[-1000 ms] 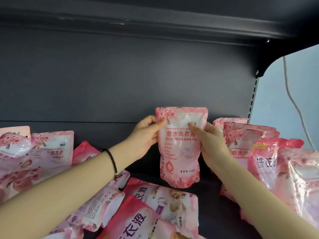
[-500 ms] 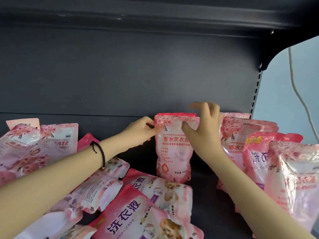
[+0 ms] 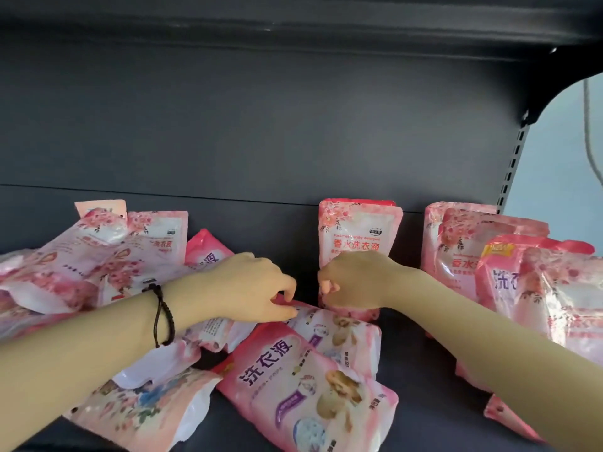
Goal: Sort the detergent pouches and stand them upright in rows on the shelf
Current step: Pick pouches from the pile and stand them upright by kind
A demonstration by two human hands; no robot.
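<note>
Shelf (image 3: pixel 424 370): dark, stocked with pink pouches.
Right row (image 3: pixel 473 249): pouches upright.
Standing pouch (image 3: pixel 359 230): centre, upright at the back wall.
Flat pouch (image 3: pixel 342 334): your left hand (image 3: pixel 251 288) pinches its top edge.
Your right hand (image 3: pixel 355 282): fingers curled before the standing pouch; hold cannot be told.

A dark grey back panel (image 3: pixel 261 125) spanned 9 to 2 o'clock. An upper shelf (image 3: pixel 293 24) overhung at 12 o'clock. The dark shelf (image 3: pixel 424 363) deck lay at 5 o'clock. A slotted upright (image 3: pixel 510 171) stood at 2 o'clock, bordering a bright pale blue wall (image 3: pixel 554 158) with a hanging cable (image 3: pixel 589 125).
</note>
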